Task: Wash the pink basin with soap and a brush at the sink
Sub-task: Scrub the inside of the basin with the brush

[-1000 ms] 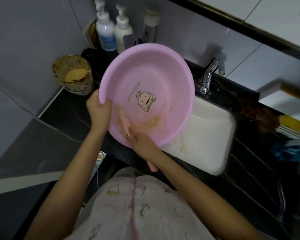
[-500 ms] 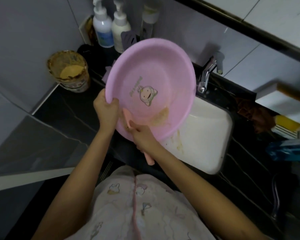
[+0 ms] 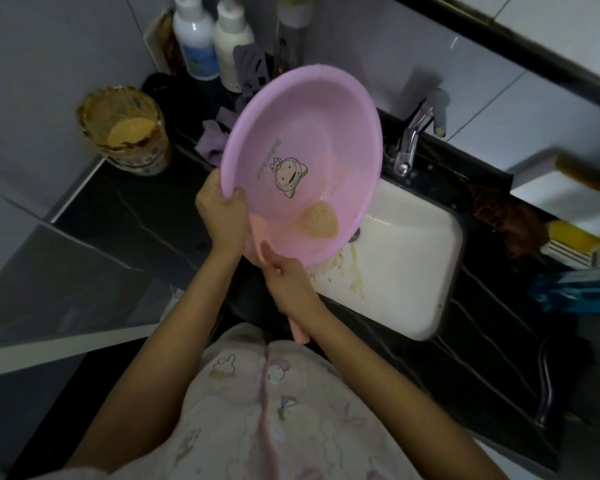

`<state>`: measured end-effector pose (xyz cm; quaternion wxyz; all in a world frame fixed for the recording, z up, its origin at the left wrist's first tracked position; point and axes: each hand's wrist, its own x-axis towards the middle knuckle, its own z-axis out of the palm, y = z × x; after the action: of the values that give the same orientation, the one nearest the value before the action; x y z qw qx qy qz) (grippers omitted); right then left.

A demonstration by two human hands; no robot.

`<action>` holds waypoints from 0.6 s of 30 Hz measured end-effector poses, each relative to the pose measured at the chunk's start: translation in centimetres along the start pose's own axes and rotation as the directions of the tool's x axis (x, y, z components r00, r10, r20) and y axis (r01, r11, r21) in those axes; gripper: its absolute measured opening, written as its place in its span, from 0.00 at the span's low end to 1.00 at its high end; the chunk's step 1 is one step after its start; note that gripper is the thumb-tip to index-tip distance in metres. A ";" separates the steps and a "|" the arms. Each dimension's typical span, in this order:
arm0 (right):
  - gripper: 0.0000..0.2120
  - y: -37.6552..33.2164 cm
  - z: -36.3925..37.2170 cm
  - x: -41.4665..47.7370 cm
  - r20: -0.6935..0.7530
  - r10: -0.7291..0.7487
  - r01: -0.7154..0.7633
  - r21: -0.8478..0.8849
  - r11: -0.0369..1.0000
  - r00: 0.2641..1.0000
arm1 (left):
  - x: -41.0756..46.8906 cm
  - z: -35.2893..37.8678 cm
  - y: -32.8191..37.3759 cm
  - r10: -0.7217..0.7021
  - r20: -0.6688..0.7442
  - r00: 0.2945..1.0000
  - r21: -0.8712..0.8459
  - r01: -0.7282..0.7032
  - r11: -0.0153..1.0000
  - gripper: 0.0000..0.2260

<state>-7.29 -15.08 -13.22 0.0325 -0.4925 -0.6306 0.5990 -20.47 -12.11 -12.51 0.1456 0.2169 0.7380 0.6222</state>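
Pink brush (image 3: 299, 330) handle is held tight in the curled fingers of the right hand (image 3: 288, 282). Just beside them, the left hand (image 3: 222, 216) grips the rim of the pink basin (image 3: 309, 133), tipped up over the sink (image 3: 413, 271). Best to scrub the brown mess (image 3: 321, 221) past the fingertips in small rounds, with the basin tipped so drips fall in.

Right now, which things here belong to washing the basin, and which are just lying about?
In the job: basin, held at its rim by the left hand; brush, gripped by the right hand; sink; tap.
Lying about: jar; blue-label bottle; white bottle; purple cloth; blue packet.
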 end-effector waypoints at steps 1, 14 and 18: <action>0.18 0.6 -0.7 -0.1 -0.012 0.011 -0.012 -0.066 0.998 1.000 | 0.0 0.0 0.0 0.004 -0.001 1.000 -0.001 -0.004 1.000 0.11; 0.24 2.3 -1.2 -0.6 -0.141 0.152 -0.176 -0.182 0.967 0.978 | -0.4 0.1 -0.2 -0.016 0.009 1.000 -0.001 0.016 1.000 0.10; 0.21 -1.0 0.4 -1.1 -0.031 0.037 -0.039 -0.053 0.998 0.999 | -0.6 0.1 -0.1 -0.028 -0.014 1.000 0.001 0.028 1.000 0.15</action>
<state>-7.62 -15.87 -11.94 0.0173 -0.5139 -0.6365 0.5748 -19.93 -12.29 -12.69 0.1493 0.2023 0.7423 0.6211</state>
